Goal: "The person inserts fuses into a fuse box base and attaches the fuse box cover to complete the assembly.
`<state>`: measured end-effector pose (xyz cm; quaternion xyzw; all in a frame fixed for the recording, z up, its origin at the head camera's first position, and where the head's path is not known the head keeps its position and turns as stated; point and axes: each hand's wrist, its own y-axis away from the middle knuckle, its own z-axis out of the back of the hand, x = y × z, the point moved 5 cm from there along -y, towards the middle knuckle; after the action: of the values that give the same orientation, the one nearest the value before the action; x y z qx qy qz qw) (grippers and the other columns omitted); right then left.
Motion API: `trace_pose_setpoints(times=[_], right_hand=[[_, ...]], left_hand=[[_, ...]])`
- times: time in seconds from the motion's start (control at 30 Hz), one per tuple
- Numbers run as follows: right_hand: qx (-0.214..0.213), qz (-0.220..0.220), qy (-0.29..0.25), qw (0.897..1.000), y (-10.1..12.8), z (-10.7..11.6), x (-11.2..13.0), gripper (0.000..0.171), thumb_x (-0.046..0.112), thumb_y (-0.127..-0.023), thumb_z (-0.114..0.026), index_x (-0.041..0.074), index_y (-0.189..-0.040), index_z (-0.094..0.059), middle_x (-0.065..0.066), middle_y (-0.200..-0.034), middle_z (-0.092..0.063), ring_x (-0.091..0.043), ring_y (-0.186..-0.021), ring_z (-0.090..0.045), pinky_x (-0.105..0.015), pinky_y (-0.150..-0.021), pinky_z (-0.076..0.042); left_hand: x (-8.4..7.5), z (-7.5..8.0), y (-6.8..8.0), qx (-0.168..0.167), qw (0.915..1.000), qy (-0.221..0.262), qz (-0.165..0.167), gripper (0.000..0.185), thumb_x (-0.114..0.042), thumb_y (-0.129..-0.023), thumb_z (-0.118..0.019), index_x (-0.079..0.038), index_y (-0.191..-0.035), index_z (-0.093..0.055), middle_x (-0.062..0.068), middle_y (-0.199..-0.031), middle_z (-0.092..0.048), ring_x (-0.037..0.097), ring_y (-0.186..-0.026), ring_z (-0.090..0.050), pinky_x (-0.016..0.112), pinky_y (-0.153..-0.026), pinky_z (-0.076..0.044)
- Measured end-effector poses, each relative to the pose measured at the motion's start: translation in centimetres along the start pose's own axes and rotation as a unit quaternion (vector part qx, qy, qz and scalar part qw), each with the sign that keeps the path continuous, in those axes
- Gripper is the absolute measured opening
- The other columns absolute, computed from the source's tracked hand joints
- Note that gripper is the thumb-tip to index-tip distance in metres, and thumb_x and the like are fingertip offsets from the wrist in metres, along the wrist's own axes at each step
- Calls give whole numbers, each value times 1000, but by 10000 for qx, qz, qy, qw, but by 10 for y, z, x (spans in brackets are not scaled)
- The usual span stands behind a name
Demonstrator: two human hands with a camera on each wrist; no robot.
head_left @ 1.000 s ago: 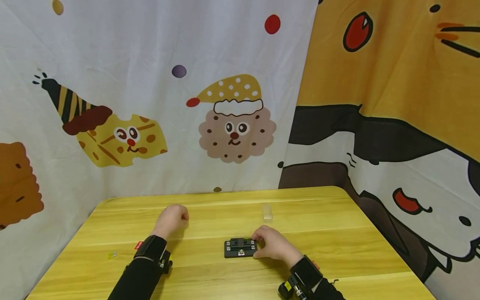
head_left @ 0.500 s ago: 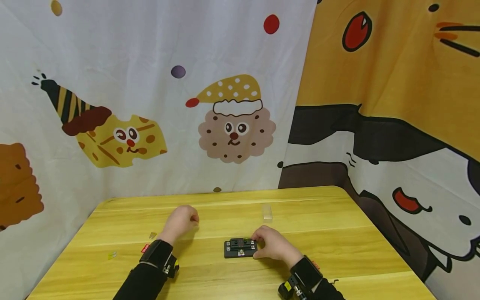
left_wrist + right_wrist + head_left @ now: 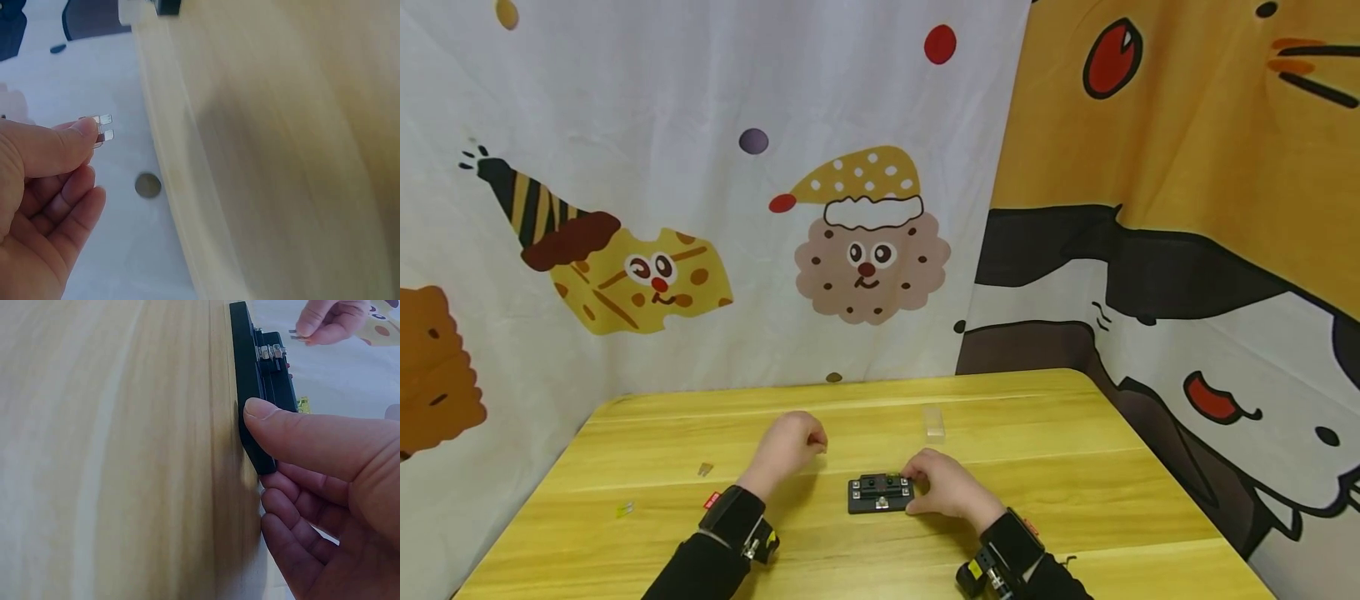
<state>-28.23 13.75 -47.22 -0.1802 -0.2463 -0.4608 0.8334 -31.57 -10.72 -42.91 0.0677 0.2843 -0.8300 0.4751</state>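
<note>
Between thumb and forefinger my left hand (image 3: 788, 452) pinches a small blade fuse (image 3: 105, 128), its two flat metal prongs sticking out past the thumb tip. That hand hovers over the table, left of and beyond a black fuse holder block (image 3: 881, 495) with metal terminals. My right hand (image 3: 951, 487) grips the block's right end, thumb on the near side and fingers behind. In the right wrist view, metal terminals (image 3: 270, 352) and a yellow piece (image 3: 304, 405) show on the block (image 3: 244, 375). The block lies flat on the table.
A clear plastic box (image 3: 934, 423) lies behind the block. To the left on the wooden table (image 3: 1075, 467) are a small brownish fuse (image 3: 705, 469) and a yellow-green one (image 3: 625, 508). A printed curtain (image 3: 700, 100) hangs behind the table.
My left hand has moved rightward toward the block, and the brownish fuse behind it has come into sight. My right hand stays on the block.
</note>
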Motion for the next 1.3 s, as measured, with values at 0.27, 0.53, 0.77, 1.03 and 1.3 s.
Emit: trace_pose_setpoints(times=[0.27, 0.53, 0.77, 1.03, 1.3], right_hand=[[-36, -57, 7, 10000, 0, 0, 1, 41, 16, -71, -89, 7, -106, -68, 0, -101, -58, -22, -92, -58, -42, -86, -48], [-73, -39, -2, 10000, -1, 1, 1, 42, 15, -70, -90, 7, -105, -68, 0, -101, -58, -23, -93, -58, -42, -86, -48], [-59, -45, 1, 10000, 0, 1, 1, 41, 16, -71, -89, 7, -105, -68, 0, -100, -58, -22, -92, -59, -42, -85, -48], [-103, -37, -53, 9999, 0, 3, 4, 41, 14, -69, -90, 5, -104, -68, -1, -99, -58, -23, -91, -59, -43, -84, -49], [-29, -44, -62, 10000, 0, 2, 3, 41, 13, -71, -89, 6, -105, -68, -1, -100, -58, -23, -92, -59, -42, -84, -49]], left_hand=[[-26, -9, 0, -62, 9997, 65, -235, 17, 2, -75, -81, -11, -71, -71, -6, -73, -62, 11, -69, -56, 32, -67, -50], [-43, -16, 2, -39, 9987, 210, -454, 16, 2, -77, -80, -12, -75, -73, -4, -75, -64, 13, -71, -59, 30, -66, -50], [-51, -25, 3, -55, 9980, 331, -536, 15, 1, -77, -81, -12, -75, -73, -4, -75, -64, 12, -71, -59, 30, -67, -51], [-56, -31, 3, 36, 9982, 399, -454, 14, -2, -78, -80, -13, -74, -73, -6, -75, -61, 8, -70, -56, 28, -67, -49], [-58, -37, 4, 95, 9985, 372, -389, 14, -3, -78, -81, -14, -75, -73, -7, -75, -61, 8, -70, -55, 28, -67, -49]])
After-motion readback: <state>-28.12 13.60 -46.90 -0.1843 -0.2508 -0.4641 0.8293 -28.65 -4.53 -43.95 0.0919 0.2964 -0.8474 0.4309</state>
